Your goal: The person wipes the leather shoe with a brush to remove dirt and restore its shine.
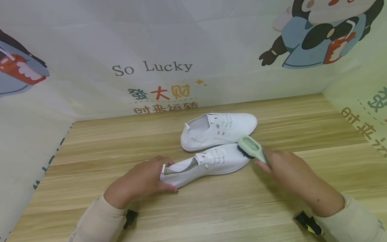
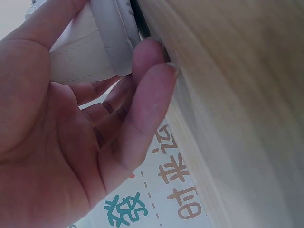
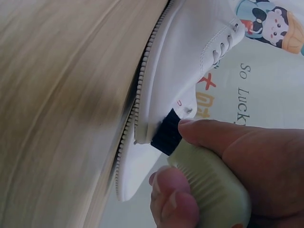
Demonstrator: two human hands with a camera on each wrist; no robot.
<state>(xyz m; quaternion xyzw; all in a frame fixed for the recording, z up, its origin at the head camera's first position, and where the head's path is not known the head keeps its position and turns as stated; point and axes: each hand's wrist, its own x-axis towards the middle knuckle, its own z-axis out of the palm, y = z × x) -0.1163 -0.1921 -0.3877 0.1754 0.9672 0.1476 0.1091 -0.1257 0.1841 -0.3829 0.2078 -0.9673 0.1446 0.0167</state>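
Two white lace-up shoes lie side by side on the wooden table. My left hand [image 1: 145,178] grips the heel of the nearer shoe [image 1: 208,164], thumb on the near side and fingers around the back; the left wrist view shows the heel [image 2: 78,47] between thumb and fingers. My right hand [image 1: 287,168] holds a pale green brush [image 1: 251,147] by its handle. Its dark bristles [image 3: 167,133] touch the toe of the nearer shoe in the right wrist view. Just behind, the farther shoe [image 1: 223,129] stands with its toe to the right, touched by neither hand.
The wood-grain table [image 1: 105,144] extends around the shoes. A pale printed backdrop [image 1: 90,43] with cartoon figures and lettering rises behind it and on both sides. Black clips or straps [image 1: 307,223] show near both sleeve cuffs.
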